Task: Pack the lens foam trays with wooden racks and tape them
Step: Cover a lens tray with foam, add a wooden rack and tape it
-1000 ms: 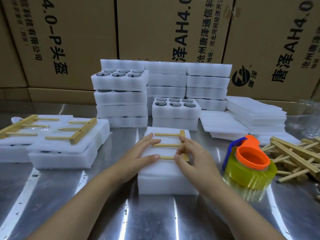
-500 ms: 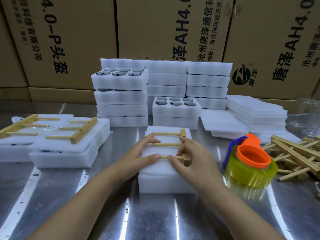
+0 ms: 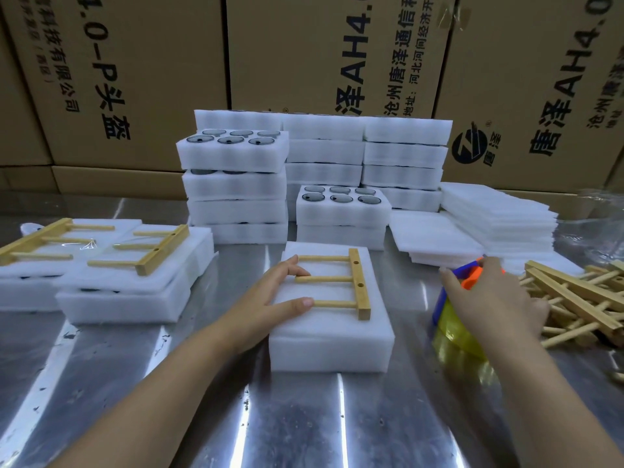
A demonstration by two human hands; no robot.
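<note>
On the tabletop (image 3: 304, 417), the left hand (image 3: 280, 292) is lying flat, its grip holding nothing, steadying one wooden rack (image 3: 341, 282) atop the front foam tray (image 3: 332, 336), while the right hand's (image 3: 486, 295) grip is closing around the tape dispenser (image 3: 454, 329). Loose as it is, that three-peg rack is likely risking a skew if the dispenser tugs; two finished packs are sitting left, and two open trays are each showing six lenses.

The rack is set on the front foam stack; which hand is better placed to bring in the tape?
The right hand: it is already on the tape dispenser, while the left hand lies flat on the foam stack at the wooden rack, steadying it.
</note>
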